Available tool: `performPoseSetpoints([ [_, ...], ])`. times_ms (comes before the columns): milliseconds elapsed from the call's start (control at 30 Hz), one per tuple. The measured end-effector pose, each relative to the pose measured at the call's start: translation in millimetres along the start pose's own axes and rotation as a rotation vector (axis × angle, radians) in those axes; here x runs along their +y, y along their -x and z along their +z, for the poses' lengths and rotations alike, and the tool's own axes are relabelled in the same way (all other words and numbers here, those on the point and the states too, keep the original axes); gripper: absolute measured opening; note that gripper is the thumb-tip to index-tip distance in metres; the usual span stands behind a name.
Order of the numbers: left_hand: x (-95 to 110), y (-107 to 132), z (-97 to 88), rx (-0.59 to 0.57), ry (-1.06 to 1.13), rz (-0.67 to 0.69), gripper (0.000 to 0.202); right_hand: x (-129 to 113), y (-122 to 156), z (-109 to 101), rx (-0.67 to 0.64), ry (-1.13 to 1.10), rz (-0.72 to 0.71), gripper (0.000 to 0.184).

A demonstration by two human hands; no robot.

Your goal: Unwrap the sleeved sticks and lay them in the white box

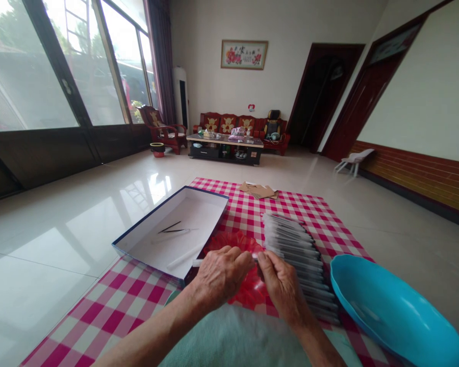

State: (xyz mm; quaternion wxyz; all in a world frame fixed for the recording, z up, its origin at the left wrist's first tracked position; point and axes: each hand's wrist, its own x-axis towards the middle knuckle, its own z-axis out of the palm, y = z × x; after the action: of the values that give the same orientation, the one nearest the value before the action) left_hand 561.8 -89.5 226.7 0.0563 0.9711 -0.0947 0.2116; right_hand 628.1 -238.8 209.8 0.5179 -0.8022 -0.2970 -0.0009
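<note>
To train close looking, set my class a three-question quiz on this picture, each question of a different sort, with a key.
1. True or false: the blue basin lies right of the right hand.
2. What lies in the white box? A tweezers; B scissors; C a spoon.
3. Fill in: the left hand is above a ___ dish.
Key: 1 true; 2 A; 3 red.
</note>
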Motion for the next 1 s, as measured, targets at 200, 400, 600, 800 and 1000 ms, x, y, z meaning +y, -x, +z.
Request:
performPoseSetpoints([
  [200, -1.8, -1.9, -2.2, -0.020, -0.004, -0.009, 0.018, -1.7, 0.2, -2.1, -0.041, -0.086, 0.007, 0.030],
  [400, -2.4, -0.8, -4.9, -0.039, 0.007, -0.012, 0.019, -0.5, -6.4, -4.1, -0.087, -0.327, 0.186, 0.034],
  [600, -2.8, -2.5, -7.9, -0.062, 0.003, -0.015, 0.022, -3.9, -6.6, -9.8, -0.150, -0.463, 0.327, 0.036],
  [800, -5.0, -3.4, -8.8, -0.080, 0.008, -0.035, 0.025, 0.1, -7.0, -10.1, -0.203, -0.562, 0.340, 0.037],
  [1000, -3.5, -2.2, -6.5, -0.092, 0.003, -0.026, 0.027, -1.7, -7.6, -7.5, -0.156, -0.418, 0.315, 0.038],
])
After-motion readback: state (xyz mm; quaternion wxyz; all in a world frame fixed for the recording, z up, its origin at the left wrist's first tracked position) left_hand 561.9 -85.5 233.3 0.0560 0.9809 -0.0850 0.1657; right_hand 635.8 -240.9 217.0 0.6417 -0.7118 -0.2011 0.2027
